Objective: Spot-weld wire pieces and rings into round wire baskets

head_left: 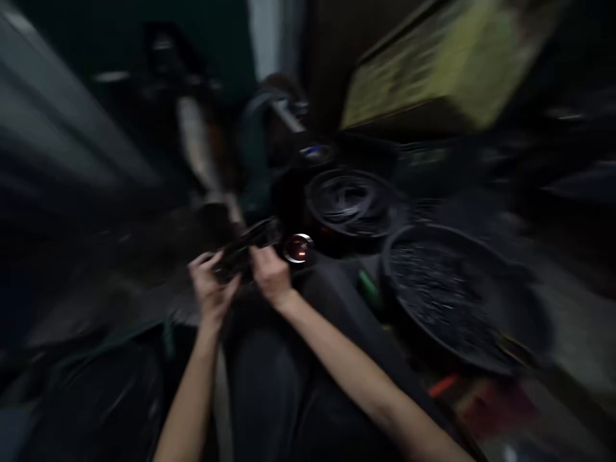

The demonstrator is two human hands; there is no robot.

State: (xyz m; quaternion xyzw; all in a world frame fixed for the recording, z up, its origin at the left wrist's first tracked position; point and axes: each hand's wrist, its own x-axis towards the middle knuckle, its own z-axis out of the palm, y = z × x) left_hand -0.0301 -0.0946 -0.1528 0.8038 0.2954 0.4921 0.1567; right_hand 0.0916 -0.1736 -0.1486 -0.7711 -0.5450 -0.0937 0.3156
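The dark part [239,255], blurred, is above the knees, between both hands. The left hand [210,289] grips its left end between thumb and fingers; the right hand [272,273] pinches its near right edge. Just right is a lit dial [298,248]; farther right, two basins, one coil-filled [312,204], one nearer [517,308]; far right, a yellow crate [462,64].

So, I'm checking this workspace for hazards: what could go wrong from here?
The right hand is close to the small, round, silver-rimmed object with a red glow and might knock it. In this dim light, the left hand could lose its grip on the dark, elongated object. The right forearm might bump the wide, round, dark basin of small pieces nearby.
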